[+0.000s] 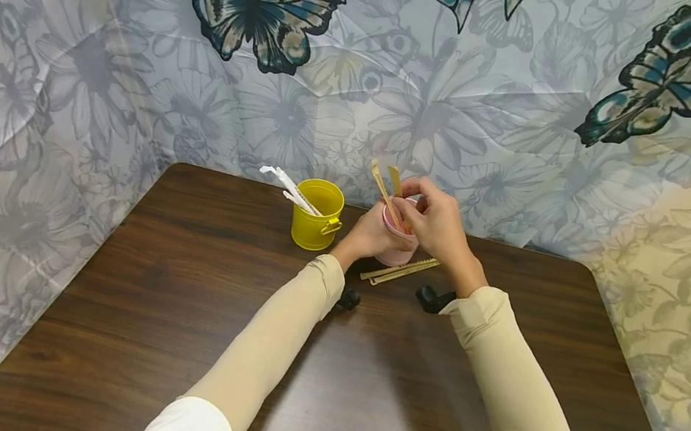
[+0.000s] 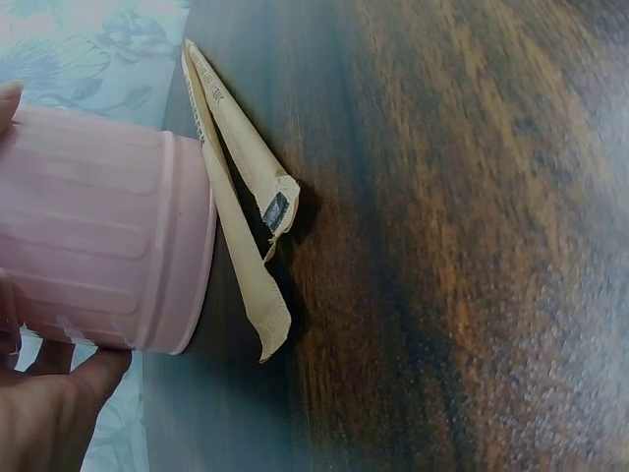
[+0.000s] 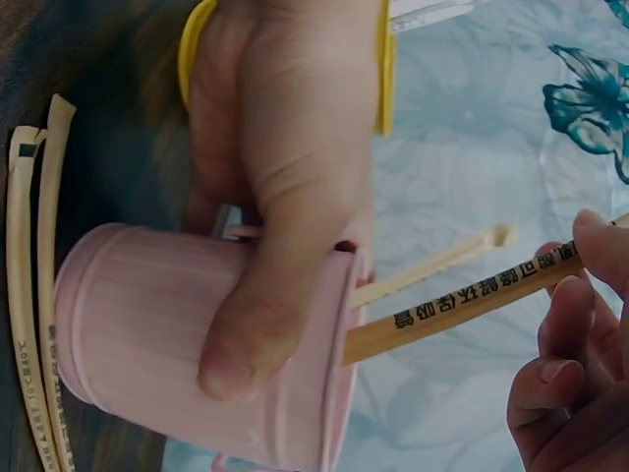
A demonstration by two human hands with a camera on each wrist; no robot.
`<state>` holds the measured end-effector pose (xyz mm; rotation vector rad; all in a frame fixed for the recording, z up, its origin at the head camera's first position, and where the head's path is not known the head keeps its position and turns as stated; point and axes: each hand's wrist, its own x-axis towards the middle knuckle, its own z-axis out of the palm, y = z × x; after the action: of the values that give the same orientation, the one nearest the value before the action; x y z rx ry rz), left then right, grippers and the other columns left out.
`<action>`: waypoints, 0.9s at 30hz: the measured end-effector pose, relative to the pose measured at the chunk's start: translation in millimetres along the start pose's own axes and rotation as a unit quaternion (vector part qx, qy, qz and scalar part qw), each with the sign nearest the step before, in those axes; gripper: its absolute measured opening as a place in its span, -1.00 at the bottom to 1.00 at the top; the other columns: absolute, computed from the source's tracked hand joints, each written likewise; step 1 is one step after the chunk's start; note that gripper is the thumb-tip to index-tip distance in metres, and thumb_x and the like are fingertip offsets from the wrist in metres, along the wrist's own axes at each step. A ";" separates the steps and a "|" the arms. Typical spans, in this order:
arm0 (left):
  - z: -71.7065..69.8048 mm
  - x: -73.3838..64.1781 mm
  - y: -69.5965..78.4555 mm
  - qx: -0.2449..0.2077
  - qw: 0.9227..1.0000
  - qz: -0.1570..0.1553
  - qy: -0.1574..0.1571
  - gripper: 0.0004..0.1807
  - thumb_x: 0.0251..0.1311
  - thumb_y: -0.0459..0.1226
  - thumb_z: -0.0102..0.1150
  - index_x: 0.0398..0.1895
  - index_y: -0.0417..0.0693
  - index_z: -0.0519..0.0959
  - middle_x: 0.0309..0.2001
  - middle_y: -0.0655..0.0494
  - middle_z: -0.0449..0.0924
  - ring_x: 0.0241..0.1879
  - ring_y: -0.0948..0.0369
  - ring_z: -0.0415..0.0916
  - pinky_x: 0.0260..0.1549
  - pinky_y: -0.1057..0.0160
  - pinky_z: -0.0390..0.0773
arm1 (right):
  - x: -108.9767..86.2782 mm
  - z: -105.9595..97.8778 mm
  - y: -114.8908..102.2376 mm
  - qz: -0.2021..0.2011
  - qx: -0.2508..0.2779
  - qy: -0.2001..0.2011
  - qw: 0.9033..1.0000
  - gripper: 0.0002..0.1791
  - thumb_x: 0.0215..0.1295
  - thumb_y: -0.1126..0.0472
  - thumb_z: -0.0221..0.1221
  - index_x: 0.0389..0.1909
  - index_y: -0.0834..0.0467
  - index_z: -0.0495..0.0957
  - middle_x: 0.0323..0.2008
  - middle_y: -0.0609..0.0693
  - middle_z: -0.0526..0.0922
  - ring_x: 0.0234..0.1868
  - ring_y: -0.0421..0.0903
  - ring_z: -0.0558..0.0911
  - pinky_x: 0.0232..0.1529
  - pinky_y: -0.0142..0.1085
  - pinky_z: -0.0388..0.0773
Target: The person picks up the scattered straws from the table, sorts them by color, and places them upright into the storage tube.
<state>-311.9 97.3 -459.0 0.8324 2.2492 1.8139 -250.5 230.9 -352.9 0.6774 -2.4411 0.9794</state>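
My left hand (image 1: 371, 233) grips a small pink bucket (image 1: 395, 255) round its side, thumb across the wall in the right wrist view. Between thumb and fingers, my right hand (image 1: 441, 222) pinches a brown paper-wrapped straw (image 3: 452, 308) with dark printed characters. Its lower end is inside the bucket, hidden by the rim. Another wrapped straw (image 3: 437, 267) leans out of the bucket beside it. Two more paper-wrapped straws (image 1: 400, 271) lie on the table right at the bucket's base, their ends spread apart in the left wrist view.
A yellow bucket (image 1: 314, 233) with several white wrapped straws (image 1: 292, 187) stands left of the pink one. Both are near the back edge of the brown wooden table (image 1: 175, 279). Behind it hangs a butterfly-patterned cloth (image 1: 293, 118).
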 end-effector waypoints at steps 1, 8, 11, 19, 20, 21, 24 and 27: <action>0.4 0.4 -0.6 -0.004 1.000 0.007 -0.005 -0.20 -0.01 -0.23 0.58 0.33 0.11 0.40 0.20 0.09 0.59 0.16 0.14 0.59 0.21 0.26 0.58 | -1.1 0.7 0.8 0.003 0.000 -0.002 1.000 -0.82 0.35 0.22 0.32 -0.09 0.16 0.62 -0.20 0.09 0.76 -0.56 -0.19 0.48 -0.56 -0.45 0.34; 0.0 -1.5 -3.1 0.003 1.000 0.004 0.013 -0.18 -0.03 -0.18 0.61 0.35 0.14 0.42 0.22 0.17 0.56 0.16 0.15 0.59 0.19 0.25 0.58 | -7.5 -1.3 2.5 0.020 0.003 -0.020 1.000 -0.74 0.34 0.19 0.34 0.00 0.13 0.65 -0.16 0.05 0.77 -0.55 -0.15 0.47 -0.55 -0.42 0.36; 0.3 -0.7 -1.8 -0.013 1.000 0.013 0.010 -0.18 -0.03 -0.22 0.60 0.37 0.07 0.44 0.26 0.10 0.56 0.22 0.03 0.57 0.22 0.23 0.58 | -12.8 -6.1 4.0 0.030 -0.001 -0.015 0.999 -0.78 0.33 0.20 0.35 -0.04 0.12 0.67 -0.20 0.02 0.76 -0.56 -0.15 0.45 -0.56 -0.42 0.35; 0.2 0.8 4.1 -0.009 0.999 -0.017 0.025 -0.11 -0.09 -0.27 0.62 0.38 0.03 0.39 0.24 0.03 0.56 0.21 0.09 0.55 0.22 0.23 0.57 | -34.9 -23.0 9.2 0.031 -0.024 -0.016 0.999 -0.87 0.28 0.18 0.39 -0.22 0.12 0.69 -0.56 0.00 0.63 -0.63 -0.19 0.41 -0.61 -0.44 0.32; 0.7 0.5 3.8 -0.010 0.999 -0.019 0.026 -0.11 -0.08 -0.27 0.62 0.38 0.02 0.39 0.24 0.02 0.57 0.21 0.11 0.55 0.22 0.23 0.58 | -39.2 -24.0 10.1 0.034 -0.025 -0.022 0.999 -0.87 0.27 0.18 0.40 -0.22 0.12 0.69 -0.56 -0.01 0.64 -0.62 -0.19 0.43 -0.60 -0.44 0.34; 1.2 -0.2 3.6 -0.012 0.999 -0.023 0.028 -0.10 -0.09 -0.27 0.63 0.38 0.02 0.38 0.24 0.02 0.57 0.20 0.12 0.56 0.22 0.23 0.58 | -43.5 -24.4 11.4 0.037 -0.027 -0.029 0.999 -0.87 0.27 0.17 0.40 -0.23 0.11 0.69 -0.56 -0.02 0.64 -0.62 -0.19 0.43 -0.60 -0.43 0.35; 2.5 -2.3 2.3 -0.011 0.999 -0.030 0.032 -0.08 -0.11 -0.26 0.65 0.38 0.02 0.38 0.22 0.03 0.58 0.20 0.13 0.56 0.23 0.23 0.57 | -58.7 -21.9 18.3 0.051 -0.030 -0.055 0.997 -0.87 0.26 0.17 0.41 -0.23 0.09 0.69 -0.49 -0.04 0.68 -0.60 -0.21 0.45 -0.57 -0.42 0.40; 3.9 -3.4 1.1 -0.004 0.999 -0.034 0.036 -0.09 -0.13 -0.25 0.66 0.36 0.03 0.40 0.19 0.03 0.61 0.18 0.15 0.57 0.23 0.24 0.57 | -74.2 -15.8 29.6 0.081 -0.036 -0.091 0.992 -0.87 0.26 0.17 0.41 -0.23 0.09 0.70 -0.40 -0.01 0.74 -0.60 -0.23 0.45 -0.55 -0.40 0.42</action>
<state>-307.0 99.0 -459.8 0.6897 2.2821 1.8502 -205.7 281.8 -398.0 0.5742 -2.7122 0.9195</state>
